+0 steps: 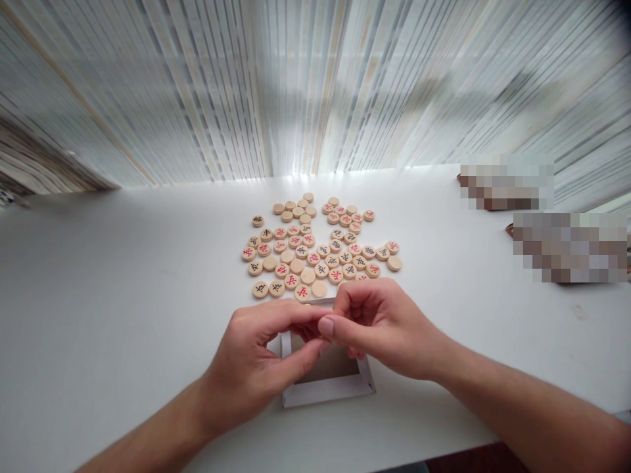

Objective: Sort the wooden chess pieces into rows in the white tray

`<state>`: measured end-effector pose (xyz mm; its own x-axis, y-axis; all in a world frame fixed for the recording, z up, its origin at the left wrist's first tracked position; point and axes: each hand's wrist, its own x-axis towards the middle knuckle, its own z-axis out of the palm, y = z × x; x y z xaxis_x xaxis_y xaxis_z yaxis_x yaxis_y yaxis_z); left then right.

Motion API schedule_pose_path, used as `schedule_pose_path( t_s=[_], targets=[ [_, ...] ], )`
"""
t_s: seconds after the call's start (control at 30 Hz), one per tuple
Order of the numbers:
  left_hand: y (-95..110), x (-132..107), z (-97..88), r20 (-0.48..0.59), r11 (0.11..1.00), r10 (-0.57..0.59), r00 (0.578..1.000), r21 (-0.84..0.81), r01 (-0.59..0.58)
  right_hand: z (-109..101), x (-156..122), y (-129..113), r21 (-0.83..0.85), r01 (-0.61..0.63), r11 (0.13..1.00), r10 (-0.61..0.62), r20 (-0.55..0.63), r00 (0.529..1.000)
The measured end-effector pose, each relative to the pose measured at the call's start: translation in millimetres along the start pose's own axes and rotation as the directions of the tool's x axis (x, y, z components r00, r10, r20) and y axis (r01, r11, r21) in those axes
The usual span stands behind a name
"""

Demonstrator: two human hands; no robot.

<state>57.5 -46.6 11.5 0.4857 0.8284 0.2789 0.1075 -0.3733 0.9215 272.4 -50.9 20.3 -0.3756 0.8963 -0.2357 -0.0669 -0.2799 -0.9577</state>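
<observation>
Above a small open box (329,391) with white rims and a grey-brown bottom, my two hands meet fingertip to fingertip. My left hand (273,348) is curled, its thumb close to its fingers. The thumb and bent forefinger of my right hand (382,332) press together at the left fingertips. Whatever the fingers hold, if anything, is hidden between them. Just beyond the hands lie many round wooden xiangqi pieces (301,251), some showing red or black characters, others blank side up. The hands cover part of the box and some of the nearest pieces.
The pieces are spread over a white table (148,295). A striped curtain (276,85) hangs along its far edge. Two blurred-out objects, one farther back (503,184) and one nearer (566,249), lie at the right. The table's front edge shows at the lower right.
</observation>
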Motion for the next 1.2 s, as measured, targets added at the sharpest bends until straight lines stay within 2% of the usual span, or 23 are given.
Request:
schedule_pose_path(
  t_s=[0.23,0.4,0.47,0.67,0.8,0.9,1.03,1.13,1.2],
  targets=[
    [1.7,0.4,-0.4,-0.058,0.988,-0.102,0.993,-0.125,0.094,-2.2,-0.3,-6.9,0.1,-0.003,0.995,-0.004,0.069,0.998],
    [0.1,-2.4,-0.1,-0.104,0.979,-0.147,0.984,-0.155,0.13,-1.5,1.1,-6.0,0.197,-0.032,0.98,0.012,0.1,0.995],
    [0.2,-1.7,-0.5,-0.114,0.985,-0.127,0.985,-0.132,0.111,-1.0,1.6,-4.0,0.208,-0.056,0.976,0.034,0.108,0.994],
    [1.5,2.3,-1.7,-0.092,0.999,0.033,0.995,0.002,-0.033,-0.2,1.8,0.7,0.23,-0.099,0.968,0.067,0.142,0.988],
    [1.8,2.2,-2.0,-0.069,0.999,0.021,0.997,-0.026,-0.022,0.0,0.7,-2.3,0.245,-0.078,0.966,0.042,0.148,0.988],
    [1.7,1.8,-1.2,-0.083,0.995,-0.022,0.996,-0.096,0.014,0.2,-0.3,-5.2,0.21,-0.039,0.977,0.011,0.133,0.991],
    [0.1,1.8,0.8,-0.172,0.99,-0.081,0.982,-0.128,0.06,-0.2,-0.3,-6.1,0.107,0.114,0.988,-0.122,0.071,0.99],
    [-2.6,1.8,1.2,-0.233,0.995,-0.075,0.97,-0.078,0.058,-0.8,0.1,-3.8,-0.006,0.237,0.971,-0.237,0.022,0.971],
    [-4.5,1.6,0.5,-0.254,1.0,-0.019,0.967,0.001,0.02,-0.9,0.1,-1.6,-0.062,0.284,0.957,-0.285,-0.006,0.959]
  ],
)
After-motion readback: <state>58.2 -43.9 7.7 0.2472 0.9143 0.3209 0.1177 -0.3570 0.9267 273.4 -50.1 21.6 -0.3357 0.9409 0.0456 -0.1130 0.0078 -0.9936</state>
